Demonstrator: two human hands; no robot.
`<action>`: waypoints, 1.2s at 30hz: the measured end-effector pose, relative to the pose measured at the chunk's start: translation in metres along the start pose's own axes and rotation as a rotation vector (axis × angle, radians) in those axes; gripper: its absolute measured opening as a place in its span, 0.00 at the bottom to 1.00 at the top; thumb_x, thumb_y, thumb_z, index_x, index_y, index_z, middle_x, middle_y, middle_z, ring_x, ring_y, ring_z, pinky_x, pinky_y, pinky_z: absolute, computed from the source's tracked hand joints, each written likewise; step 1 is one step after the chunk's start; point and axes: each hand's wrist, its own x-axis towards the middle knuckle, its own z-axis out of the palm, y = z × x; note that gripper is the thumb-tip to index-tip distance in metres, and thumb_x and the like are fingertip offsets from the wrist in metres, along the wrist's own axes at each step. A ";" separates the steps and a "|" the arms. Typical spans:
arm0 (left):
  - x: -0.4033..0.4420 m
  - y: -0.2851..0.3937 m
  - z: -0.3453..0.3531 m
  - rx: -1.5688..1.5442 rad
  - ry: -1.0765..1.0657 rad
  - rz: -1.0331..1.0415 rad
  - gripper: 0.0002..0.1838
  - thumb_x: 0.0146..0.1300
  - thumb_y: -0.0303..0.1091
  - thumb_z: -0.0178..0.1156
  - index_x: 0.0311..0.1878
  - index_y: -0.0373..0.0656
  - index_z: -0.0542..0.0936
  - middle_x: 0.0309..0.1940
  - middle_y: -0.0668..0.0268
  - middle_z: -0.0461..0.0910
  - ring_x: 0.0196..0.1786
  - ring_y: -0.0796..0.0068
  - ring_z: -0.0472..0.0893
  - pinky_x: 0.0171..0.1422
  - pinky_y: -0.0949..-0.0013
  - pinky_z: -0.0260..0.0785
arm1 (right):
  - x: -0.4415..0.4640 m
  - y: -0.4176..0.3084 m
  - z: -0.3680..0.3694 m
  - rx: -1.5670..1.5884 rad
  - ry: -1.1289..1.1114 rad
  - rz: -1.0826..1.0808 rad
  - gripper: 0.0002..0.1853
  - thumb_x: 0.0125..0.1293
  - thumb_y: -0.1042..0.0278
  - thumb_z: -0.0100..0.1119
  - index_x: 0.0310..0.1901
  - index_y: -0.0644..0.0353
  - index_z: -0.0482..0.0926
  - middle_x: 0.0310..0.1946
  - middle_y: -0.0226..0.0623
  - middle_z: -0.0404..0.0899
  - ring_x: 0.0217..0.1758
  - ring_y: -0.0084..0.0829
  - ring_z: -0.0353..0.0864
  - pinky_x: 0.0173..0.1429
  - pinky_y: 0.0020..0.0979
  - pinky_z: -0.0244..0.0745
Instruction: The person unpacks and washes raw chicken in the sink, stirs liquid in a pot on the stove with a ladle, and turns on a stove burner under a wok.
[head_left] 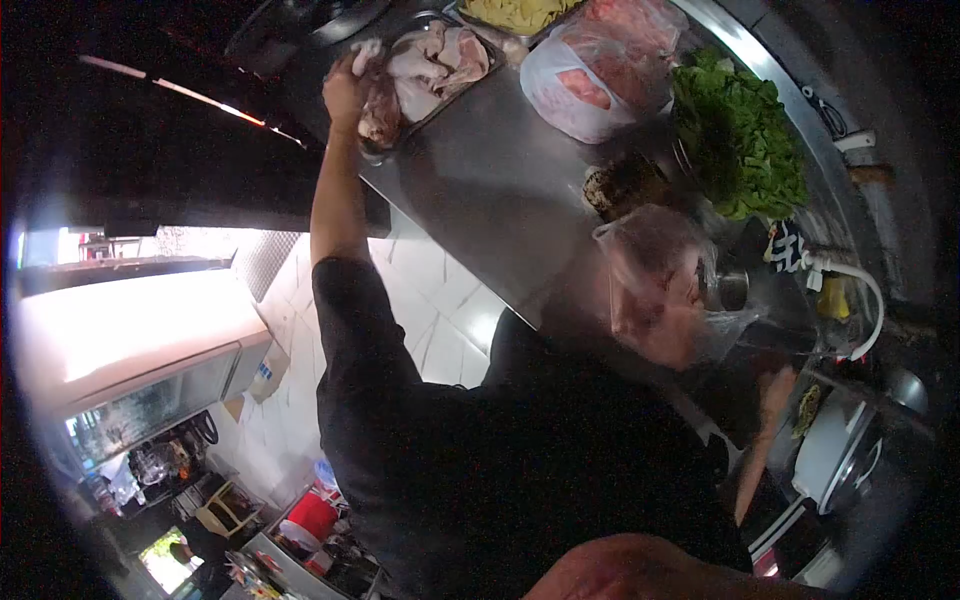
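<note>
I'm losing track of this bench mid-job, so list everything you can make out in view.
Tray: one, silver, upper left of the counter
Meat pieces: several, pink and white, in the tray
Yellow food: one batch, top edge
Whitish bag: one, pink contents, upper middle
Leafy greens: one heap, green, upper right
Clear bag: one, pink contents, right of centre
Hose: one, white, far right
Counter: one, grey, centre
Floor: one, white, left of centre
Red item: one, lower left, unclear
Shirt: one, black, lower middle
Left hand: one, bare, at the meat
Right hand: one, bare, lower right, dim
</note>
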 end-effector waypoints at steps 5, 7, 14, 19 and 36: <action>0.004 -0.092 0.062 -0.183 -0.488 -0.005 0.22 0.55 0.41 0.56 0.54 0.50 0.75 0.58 0.62 0.72 0.64 0.61 0.66 0.63 0.67 0.60 | 0.007 -0.015 0.017 0.463 -0.109 -0.200 0.23 0.65 0.57 0.50 0.59 0.60 0.67 0.54 0.48 0.70 0.56 0.43 0.71 0.57 0.42 0.67; 0.007 -0.088 0.054 0.003 -0.538 -0.073 0.21 0.55 0.43 0.56 0.53 0.50 0.76 0.54 0.60 0.74 0.59 0.60 0.71 0.59 0.65 0.64 | 0.032 0.063 0.068 -0.346 -0.019 -0.346 0.23 0.64 0.52 0.53 0.53 0.62 0.73 0.49 0.49 0.73 0.53 0.38 0.73 0.53 0.39 0.71; -0.028 0.143 -0.025 -0.118 -0.329 0.055 0.17 0.56 0.28 0.53 0.50 0.41 0.77 0.39 0.55 0.81 0.42 0.56 0.80 0.48 0.64 0.70 | 0.015 -0.054 -0.013 0.437 0.476 -0.525 0.12 0.66 0.73 0.49 0.49 0.60 0.76 0.44 0.42 0.80 0.44 0.33 0.80 0.47 0.28 0.73; -0.138 0.345 -0.067 -0.683 -0.542 0.153 0.13 0.52 0.29 0.59 0.43 0.50 0.81 0.51 0.57 0.75 0.56 0.59 0.73 0.58 0.63 0.65 | 0.009 -0.148 -0.034 0.578 0.138 -0.786 0.11 0.66 0.69 0.50 0.48 0.57 0.77 0.43 0.40 0.80 0.45 0.31 0.80 0.50 0.30 0.74; -0.245 0.394 -0.070 -0.279 -0.762 0.023 0.46 0.44 0.18 0.56 0.69 0.57 0.54 0.63 0.47 0.61 0.61 0.46 0.67 0.59 0.58 0.67 | 0.041 -0.192 0.044 -0.011 0.044 -1.125 0.24 0.54 0.65 0.56 0.55 0.60 0.70 0.36 0.50 0.78 0.38 0.49 0.79 0.40 0.44 0.74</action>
